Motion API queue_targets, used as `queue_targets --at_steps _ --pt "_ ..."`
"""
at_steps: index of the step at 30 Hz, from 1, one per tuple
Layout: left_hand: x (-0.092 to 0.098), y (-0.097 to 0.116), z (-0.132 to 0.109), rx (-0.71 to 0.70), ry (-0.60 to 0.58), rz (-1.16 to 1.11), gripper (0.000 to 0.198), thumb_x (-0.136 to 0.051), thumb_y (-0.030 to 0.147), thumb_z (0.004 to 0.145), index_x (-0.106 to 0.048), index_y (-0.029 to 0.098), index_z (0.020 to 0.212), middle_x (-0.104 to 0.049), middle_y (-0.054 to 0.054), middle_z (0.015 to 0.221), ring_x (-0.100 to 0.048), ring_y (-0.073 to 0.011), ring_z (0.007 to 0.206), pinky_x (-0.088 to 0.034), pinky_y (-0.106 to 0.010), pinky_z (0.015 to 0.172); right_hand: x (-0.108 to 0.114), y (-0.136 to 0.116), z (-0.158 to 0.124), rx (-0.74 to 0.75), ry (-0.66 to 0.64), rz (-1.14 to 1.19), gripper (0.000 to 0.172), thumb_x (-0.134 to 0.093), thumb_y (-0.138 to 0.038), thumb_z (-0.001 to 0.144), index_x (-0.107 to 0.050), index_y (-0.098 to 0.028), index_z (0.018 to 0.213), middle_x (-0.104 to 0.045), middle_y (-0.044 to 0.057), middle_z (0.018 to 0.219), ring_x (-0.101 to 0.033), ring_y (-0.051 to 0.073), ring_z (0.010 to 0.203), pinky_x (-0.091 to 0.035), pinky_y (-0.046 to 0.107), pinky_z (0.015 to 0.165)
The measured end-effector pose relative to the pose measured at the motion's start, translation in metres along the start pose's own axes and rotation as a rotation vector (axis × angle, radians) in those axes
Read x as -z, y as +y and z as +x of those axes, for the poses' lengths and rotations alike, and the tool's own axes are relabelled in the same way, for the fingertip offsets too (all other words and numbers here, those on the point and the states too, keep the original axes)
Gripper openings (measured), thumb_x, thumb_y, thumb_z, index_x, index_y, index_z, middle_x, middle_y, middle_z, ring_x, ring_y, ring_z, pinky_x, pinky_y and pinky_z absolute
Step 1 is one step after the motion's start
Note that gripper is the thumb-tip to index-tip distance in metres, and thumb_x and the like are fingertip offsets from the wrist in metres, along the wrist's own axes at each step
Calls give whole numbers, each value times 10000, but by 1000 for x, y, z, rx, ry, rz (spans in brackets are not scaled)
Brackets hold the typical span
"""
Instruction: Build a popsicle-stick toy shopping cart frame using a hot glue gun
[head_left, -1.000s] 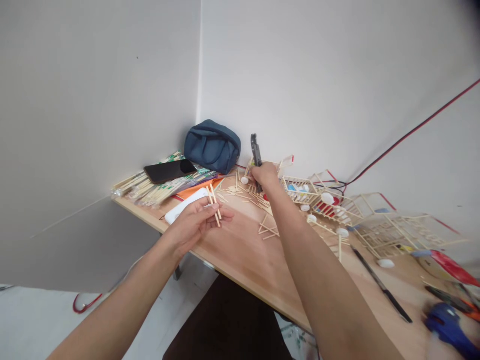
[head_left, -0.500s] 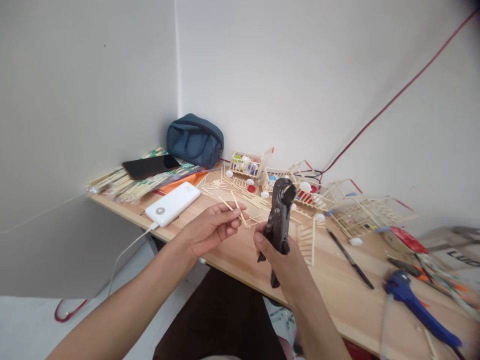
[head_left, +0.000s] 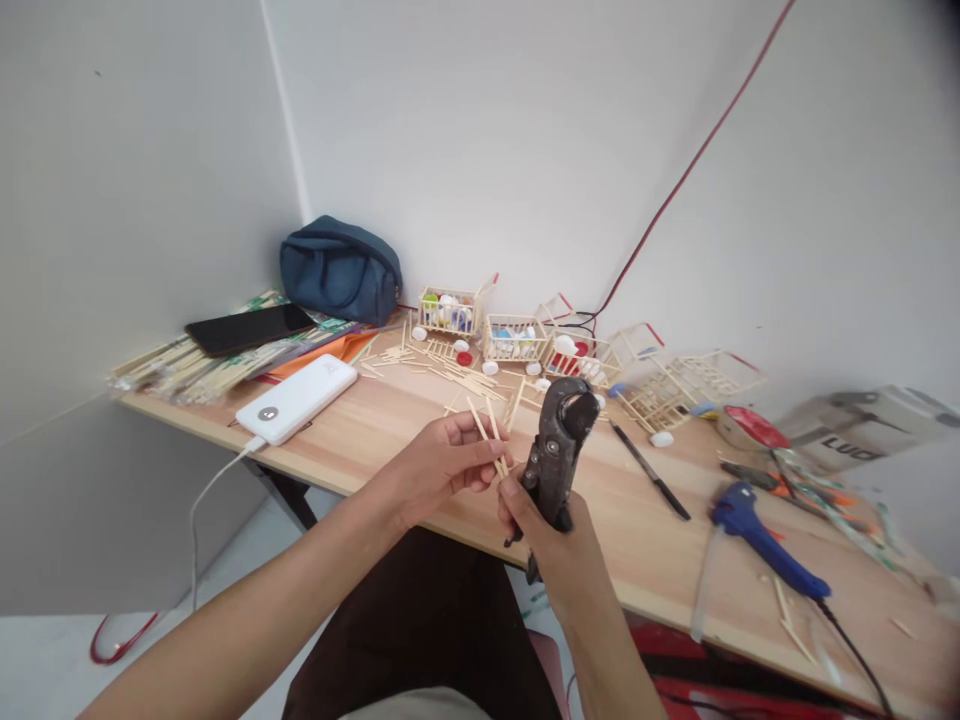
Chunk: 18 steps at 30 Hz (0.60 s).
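My left hand [head_left: 457, 455] pinches two thin wooden sticks [head_left: 484, 425] between thumb and fingers, their upper ends spread in a narrow V. Close beside it, my right hand [head_left: 551, 525] is wrapped round a black hand cutter [head_left: 559, 440] with its curved head pointing up. The right thumb and fingertips meet the lower ends of the sticks. Whether the cutter's jaws are closed I cannot tell. Behind the hands, loose cut sticks [head_left: 469, 378] are scattered over the wooden table [head_left: 390, 415]. A small ladder-like stick panel [head_left: 514, 405] stands just behind the cutter.
Several little stick carts [head_left: 517, 340] with white cap wheels line the wall. A blue pouch [head_left: 341, 270], a phone [head_left: 250, 328], packed sticks [head_left: 172, 365] and a white power bank [head_left: 296, 398] lie left. At right are a pen [head_left: 649, 470], a blue glue gun [head_left: 769, 540] and pliers [head_left: 757, 477].
My hands have come together, and the right fingers now meet the sticks' lower ends. The sticks have turned from crossed to a narrow V. The view has swung right.
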<state>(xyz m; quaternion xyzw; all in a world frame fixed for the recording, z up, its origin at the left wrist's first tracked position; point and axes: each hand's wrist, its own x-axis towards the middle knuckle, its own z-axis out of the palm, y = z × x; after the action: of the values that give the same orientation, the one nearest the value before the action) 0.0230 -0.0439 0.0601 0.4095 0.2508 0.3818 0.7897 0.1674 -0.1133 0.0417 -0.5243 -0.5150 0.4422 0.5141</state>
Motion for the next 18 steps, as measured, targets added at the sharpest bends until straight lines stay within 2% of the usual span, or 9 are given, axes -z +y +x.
queue_targets --at_steps 4,8,12,18 --pt "-10 -6 -2 6 -90 6 302 -812 300 741 -613 119 879 -574 27 662 -499 -36 545 -404 -152 552 5 3 -12 -55 30 99 325 -647 -470 856 -574 -180 728 -535 -19 586 -479 115 539 -388 254 532" --pt "-18 -7 -3 49 -105 12 318 -795 345 753 -564 127 745 -550 30 594 -479 -41 512 -386 -154 521 13 7 -24 -101 -3 153 273 -648 -449 861 -624 -183 806 -599 2 641 -537 140 584 -436 282 595" --pt "-24 -7 1 95 -126 39 319 -784 337 758 -544 133 708 -536 28 551 -476 -52 485 -375 -160 487 21 12 -33 41 9 90 203 -650 -408 862 -642 -207 891 -634 18 804 -588 175 737 -484 313 717" --pt "-35 -13 3 94 -164 65 339 -781 379 753 -549 134 719 -551 17 568 -492 -61 500 -375 -167 487 28 15 -35 127 79 -28 172 -626 -372 883 -620 -205 840 -600 4 755 -564 159 701 -461 291 680"
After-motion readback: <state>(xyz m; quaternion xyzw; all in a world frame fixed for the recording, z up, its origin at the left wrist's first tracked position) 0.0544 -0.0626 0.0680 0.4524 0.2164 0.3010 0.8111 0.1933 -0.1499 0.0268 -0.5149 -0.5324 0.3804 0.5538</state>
